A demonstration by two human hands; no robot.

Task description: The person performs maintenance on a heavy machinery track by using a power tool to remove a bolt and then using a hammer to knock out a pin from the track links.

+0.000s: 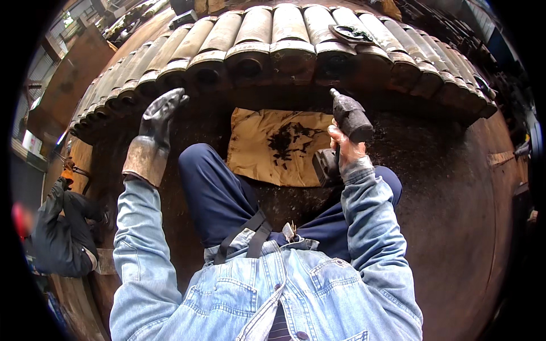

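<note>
In my bare right hand (348,146) is a grimy black cordless impact driver (354,118), gripped by its handle with the battery low beside my knee. Its nose points up at the dark end faces of a long row of heavy metal cylinders (289,25), without visibly touching them. My left hand (158,116) wears a black coated glove with a brown cuff. Its fingers stretch up and to the right, close below the row, and I see nothing in them. Between both hands lies a sheet of brown cardboard (247,153) stained with black grease.
A flat metal plate (344,29) with dark, greenish muck rests on the cylinders. At the left, a person in dark clothes (65,236) bends low, with an orange glove (68,170). My bent knees flank the cardboard on the dark metal floor (443,182).
</note>
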